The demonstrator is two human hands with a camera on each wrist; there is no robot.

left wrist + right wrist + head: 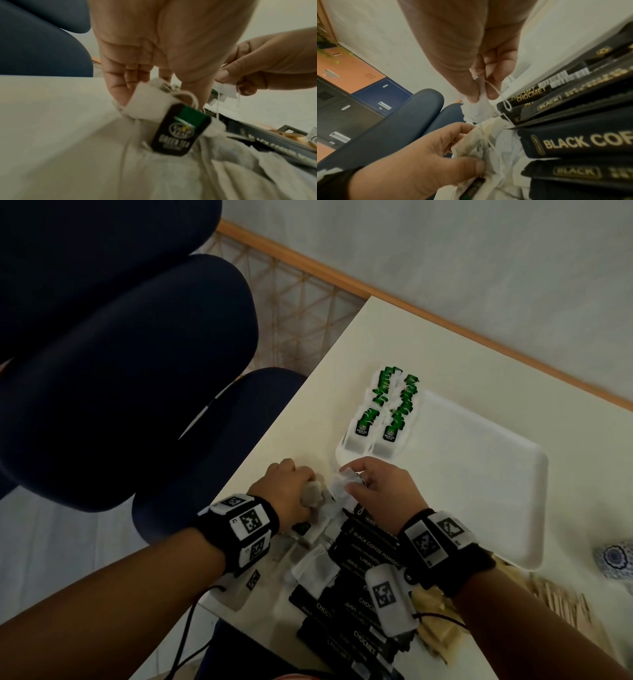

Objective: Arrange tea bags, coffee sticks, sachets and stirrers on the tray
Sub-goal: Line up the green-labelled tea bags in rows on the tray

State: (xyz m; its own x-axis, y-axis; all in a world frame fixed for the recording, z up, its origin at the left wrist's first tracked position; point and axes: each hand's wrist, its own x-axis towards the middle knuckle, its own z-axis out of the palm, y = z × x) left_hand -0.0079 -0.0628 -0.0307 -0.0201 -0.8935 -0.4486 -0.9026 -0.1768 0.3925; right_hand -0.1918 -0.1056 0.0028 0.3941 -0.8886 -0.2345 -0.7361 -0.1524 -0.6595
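At the table's (342,378) left edge we see the left hand (286,491) gripping a bunch of tea bags (313,496), fingers curled round them; a black-and-green tag (180,129) reading "GREEN TEA" dangles from the bunch in the left wrist view. Just beside it, the right hand (380,484) pinches 1 white tea bag (342,484) between thumb and fingers, its string (498,94) looping down. Beyond both hands the white tray (496,474) carries 2 rows of tea bags (385,409) along its left edge, tags showing "GREEN TEA". Under the right wrist lie black sticks (363,546) lettered "BLACK COFFEE POWDER" and "CHOCMET", with loose tea bags (313,568) to their left. Wooden stirrers (561,597) lie near the table's right edge, blurred.
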